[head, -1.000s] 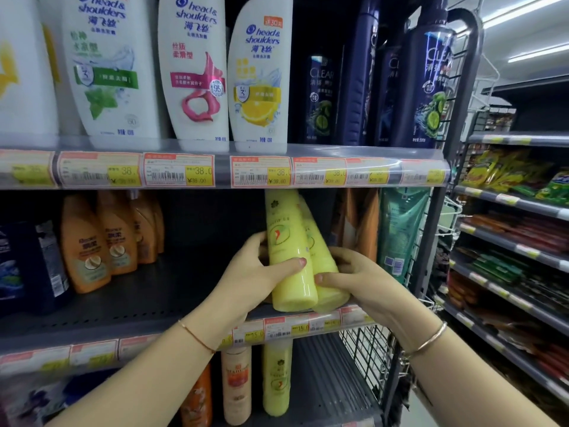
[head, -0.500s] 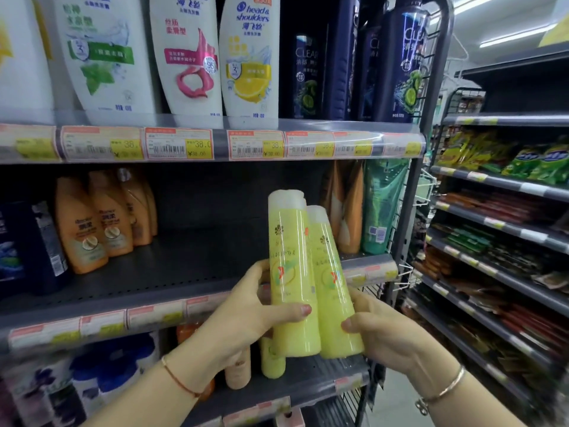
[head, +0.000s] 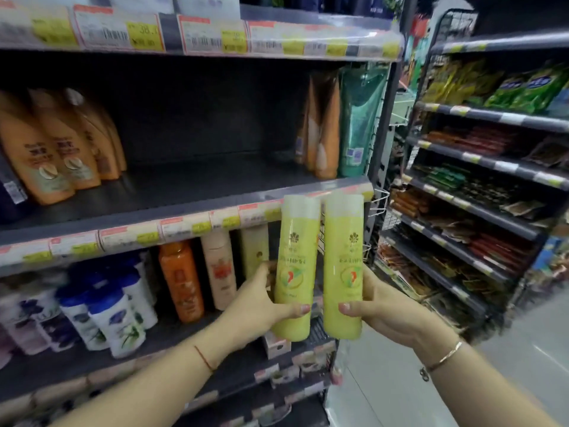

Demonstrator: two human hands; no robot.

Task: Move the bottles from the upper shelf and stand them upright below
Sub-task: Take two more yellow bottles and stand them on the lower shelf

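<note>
my left hand [head: 258, 306] wrapped around one yellow bottle [head: 294, 269], upright, cap up | my right hand [head: 385, 312] gripping second yellow bottle [head: 343, 266], just beside the first | both held in front of upper shelf edge [head: 184, 224], above lower shelf [head: 234, 362]

Two yellow-green bottles [head: 320, 266]: smooth glossy plastic, paler frosted caps; shelf [head: 191, 192]: matt dark metal; price tags [head: 184, 224]: paper behind a shiny clear strip.
</note>
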